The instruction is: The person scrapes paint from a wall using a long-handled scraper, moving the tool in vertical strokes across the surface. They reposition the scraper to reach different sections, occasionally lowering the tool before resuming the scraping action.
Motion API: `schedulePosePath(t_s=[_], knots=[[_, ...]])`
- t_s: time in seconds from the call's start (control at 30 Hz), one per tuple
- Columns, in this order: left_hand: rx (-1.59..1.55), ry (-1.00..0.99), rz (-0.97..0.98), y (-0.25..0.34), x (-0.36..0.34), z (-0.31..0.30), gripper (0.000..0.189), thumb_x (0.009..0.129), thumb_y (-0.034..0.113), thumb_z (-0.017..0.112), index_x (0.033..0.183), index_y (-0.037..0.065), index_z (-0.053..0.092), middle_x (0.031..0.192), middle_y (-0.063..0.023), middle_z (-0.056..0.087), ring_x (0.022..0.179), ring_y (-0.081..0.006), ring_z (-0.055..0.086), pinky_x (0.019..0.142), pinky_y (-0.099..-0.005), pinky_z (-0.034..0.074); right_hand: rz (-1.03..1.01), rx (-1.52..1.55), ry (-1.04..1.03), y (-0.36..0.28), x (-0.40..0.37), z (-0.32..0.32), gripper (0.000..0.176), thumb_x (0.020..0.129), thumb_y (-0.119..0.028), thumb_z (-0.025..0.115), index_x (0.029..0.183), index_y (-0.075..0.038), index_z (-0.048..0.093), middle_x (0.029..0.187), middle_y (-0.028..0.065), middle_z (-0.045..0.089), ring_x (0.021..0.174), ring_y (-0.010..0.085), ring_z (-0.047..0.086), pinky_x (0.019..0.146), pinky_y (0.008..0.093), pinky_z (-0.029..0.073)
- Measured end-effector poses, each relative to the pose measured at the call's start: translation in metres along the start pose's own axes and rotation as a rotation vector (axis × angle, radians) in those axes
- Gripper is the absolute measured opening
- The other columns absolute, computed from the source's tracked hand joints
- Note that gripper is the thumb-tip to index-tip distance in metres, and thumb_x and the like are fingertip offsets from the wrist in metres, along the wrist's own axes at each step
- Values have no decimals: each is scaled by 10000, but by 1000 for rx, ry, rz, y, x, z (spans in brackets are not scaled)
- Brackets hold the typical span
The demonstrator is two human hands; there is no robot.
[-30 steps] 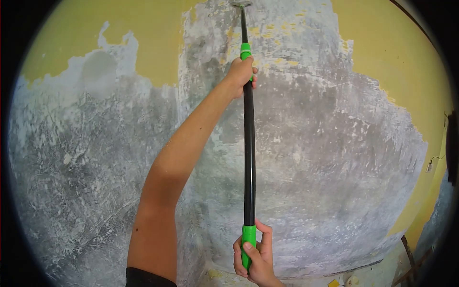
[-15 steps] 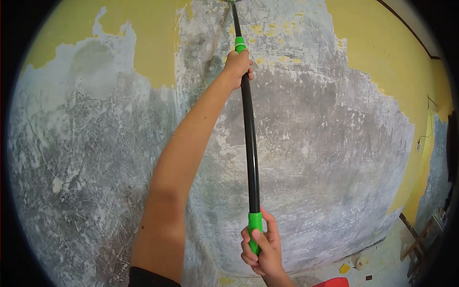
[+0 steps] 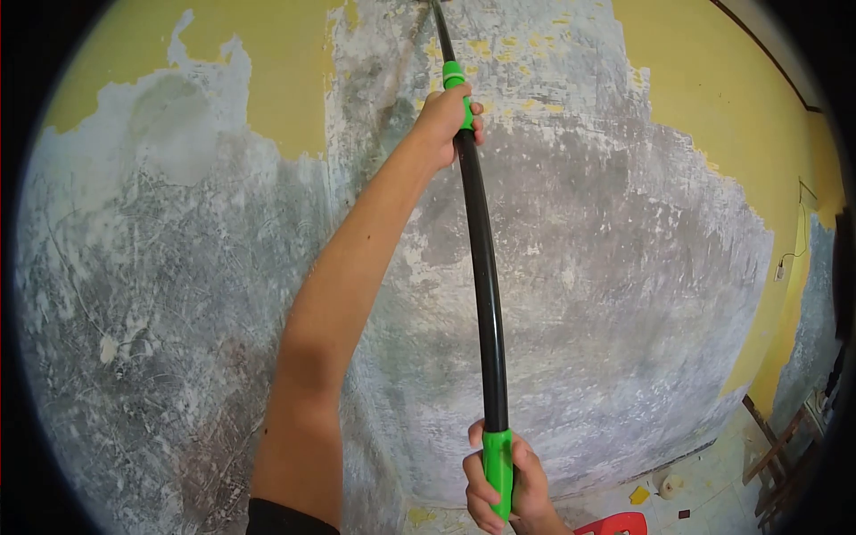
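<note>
- Since the earlier frame, pole [image 3: 488, 276] sits lower and further right, and so does the bottom grip.
- Left hand [image 3: 448, 123] wraps the pole high up; right hand [image 3: 504, 486] wraps the bottom green grip.
- Long axis is near vertical, with the top leaning left.
- Pole points up the wall [image 3: 642, 267]; its tip is out of frame, nearer the left hand.

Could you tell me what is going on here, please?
A person holds a long black pole up along a wall with both hands. The left hand grips it high up, at a green collar; the right hand is closed round the green grip at its bottom end. Its top is out of view. The wall is mostly bare grey, with yellow paint around the edges.
</note>
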State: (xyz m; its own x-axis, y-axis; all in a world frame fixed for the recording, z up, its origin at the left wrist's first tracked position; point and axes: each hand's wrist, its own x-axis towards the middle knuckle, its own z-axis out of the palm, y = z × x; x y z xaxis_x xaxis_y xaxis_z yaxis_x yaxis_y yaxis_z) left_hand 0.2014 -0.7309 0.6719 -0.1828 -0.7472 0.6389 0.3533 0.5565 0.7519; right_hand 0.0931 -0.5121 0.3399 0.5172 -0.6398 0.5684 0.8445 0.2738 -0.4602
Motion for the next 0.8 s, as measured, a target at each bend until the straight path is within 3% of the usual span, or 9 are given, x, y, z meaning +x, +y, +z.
schedulePosePath(t_s=[0.03, 0.13, 0.17, 0.3, 0.8], knots=[[-7, 1, -4, 0, -5, -1, 134, 967, 206, 499, 1000, 97, 429, 726, 4, 486, 522, -86, 422, 443, -242, 399, 48, 46, -47, 1, -1, -5, 396, 1012, -359, 443, 1175, -10, 353, 666, 54, 395, 365, 96, 342, 281, 233, 303], [-44, 1, -9, 0, -11, -5, 124, 957, 197, 497, 991, 93, 437, 718, -1, 485, 516, -95, 417, 449, -261, 405, 132, 109, -21, 5, -2, -1, 282, 1036, -309, 408, 1239, -114, 417, 711, 50, 474, 351, 82, 342, 299, 209, 300], [-62, -5, -13, -2, -6, -8, 117, 944, 186, 502, 969, 95, 432, 712, -13, 482, 522, -110, 426, 455, -282, 413, 159, 73, 53, 5, -2, -1, 355, 1035, -393, 370, 1194, -80, 425, 683, 25, 429, 356, 73, 324, 291, 202, 279], [-118, 40, 19, -3, -1, 1, 100, 929, 160, 501, 953, 88, 435, 720, -29, 477, 528, -121, 422, 450, -290, 408, 164, 76, 189, -8, -8, 14, 326, 1038, -362, 380, 1174, -68, 419, 645, 16, 389, 352, 61, 305, 285, 195, 249], [-193, 43, 73, -15, 20, 32, 103, 955, 157, 457, 994, 63, 436, 713, -48, 467, 516, -125, 405, 439, -292, 408, 124, -20, 181, -66, -22, 18, 330, 1028, -329, 423, 1146, -21, 428, 632, 13, 389, 361, 49, 308, 284, 195, 254]])
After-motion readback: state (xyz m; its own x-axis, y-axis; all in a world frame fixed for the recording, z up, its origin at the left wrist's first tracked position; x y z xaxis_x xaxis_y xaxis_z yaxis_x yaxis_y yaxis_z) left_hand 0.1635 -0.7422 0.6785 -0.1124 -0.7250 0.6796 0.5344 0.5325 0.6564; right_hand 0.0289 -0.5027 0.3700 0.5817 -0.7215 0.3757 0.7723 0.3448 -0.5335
